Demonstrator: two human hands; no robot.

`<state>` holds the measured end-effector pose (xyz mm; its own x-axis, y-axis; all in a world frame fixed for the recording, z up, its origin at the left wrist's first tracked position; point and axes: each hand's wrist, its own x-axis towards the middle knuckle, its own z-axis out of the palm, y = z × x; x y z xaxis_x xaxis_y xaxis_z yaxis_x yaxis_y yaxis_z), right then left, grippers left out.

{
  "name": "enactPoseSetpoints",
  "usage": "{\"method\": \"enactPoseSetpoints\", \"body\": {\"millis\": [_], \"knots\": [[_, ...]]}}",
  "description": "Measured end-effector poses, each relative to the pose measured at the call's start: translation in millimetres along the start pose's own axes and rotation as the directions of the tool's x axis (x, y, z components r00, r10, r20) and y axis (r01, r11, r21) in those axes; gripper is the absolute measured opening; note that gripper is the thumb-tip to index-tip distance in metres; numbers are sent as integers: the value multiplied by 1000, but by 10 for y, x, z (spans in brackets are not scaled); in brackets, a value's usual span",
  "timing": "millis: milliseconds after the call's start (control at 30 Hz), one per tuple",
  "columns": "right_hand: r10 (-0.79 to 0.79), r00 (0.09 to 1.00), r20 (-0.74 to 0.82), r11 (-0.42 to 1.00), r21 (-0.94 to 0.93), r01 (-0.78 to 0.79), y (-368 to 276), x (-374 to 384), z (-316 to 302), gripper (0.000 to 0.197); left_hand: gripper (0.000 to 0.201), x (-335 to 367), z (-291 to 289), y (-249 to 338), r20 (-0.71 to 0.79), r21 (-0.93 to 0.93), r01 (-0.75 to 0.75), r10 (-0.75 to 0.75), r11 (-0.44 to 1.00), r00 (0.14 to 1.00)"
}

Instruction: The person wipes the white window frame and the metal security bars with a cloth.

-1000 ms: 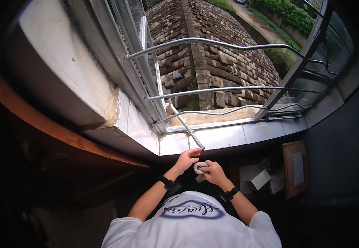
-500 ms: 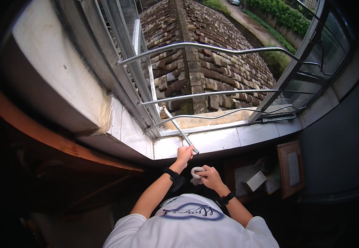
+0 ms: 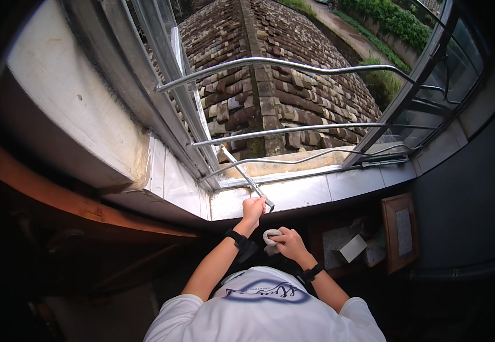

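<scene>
My left hand [image 3: 252, 211] is closed around the near end of a flat metal window stay [image 3: 244, 174]. The stay slants over the tiled sill [image 3: 300, 193] and runs away from me to the lower left of the window opening. To the right and closer to my body, my right hand [image 3: 291, 243] grips a rolled, greyish-white cloth [image 3: 271, 237]. The cloth is clear of the sill, and part of it is hidden by my fingers. Beyond the sill, curved metal window bars [image 3: 293, 131] cross the opening.
A grey window frame [image 3: 143, 80] stands at the left beside a thick white wall edge [image 3: 59, 97]. Another glazed sash [image 3: 424, 108] is at the right. Below the sill at right are a small white box [image 3: 353, 248] and a wood-framed panel [image 3: 400, 233]. A tiled roof [image 3: 299, 85] lies outside.
My left hand and the near end of the stay have shifted slightly away from me. The right hand and its cloth have stayed almost where they were.
</scene>
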<state>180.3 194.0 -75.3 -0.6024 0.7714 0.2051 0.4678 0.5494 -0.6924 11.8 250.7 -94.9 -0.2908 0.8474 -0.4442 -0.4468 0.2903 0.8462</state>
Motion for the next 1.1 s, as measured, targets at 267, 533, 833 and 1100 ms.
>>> {"method": "enactPoseSetpoints", "body": {"millis": [267,533,833,1100], "knots": [[44,999,-4,999,6,-44,-2,5,-52,24,30,17,-18,40,-26,25,-4,4,1000,1000],[52,999,-5,998,20,-51,15,-1,-26,25,32,151,-112,-39,-11,76,-21,22,997,1000],[58,998,4,996,62,-58,19,34,-42,25,30,262,-132,-1,-10,101,-43,44,994,999],[71,997,-10,996,46,-70,78,21,-10,23,30,310,-169,6,-1,98,-56,57,994,998]]}}
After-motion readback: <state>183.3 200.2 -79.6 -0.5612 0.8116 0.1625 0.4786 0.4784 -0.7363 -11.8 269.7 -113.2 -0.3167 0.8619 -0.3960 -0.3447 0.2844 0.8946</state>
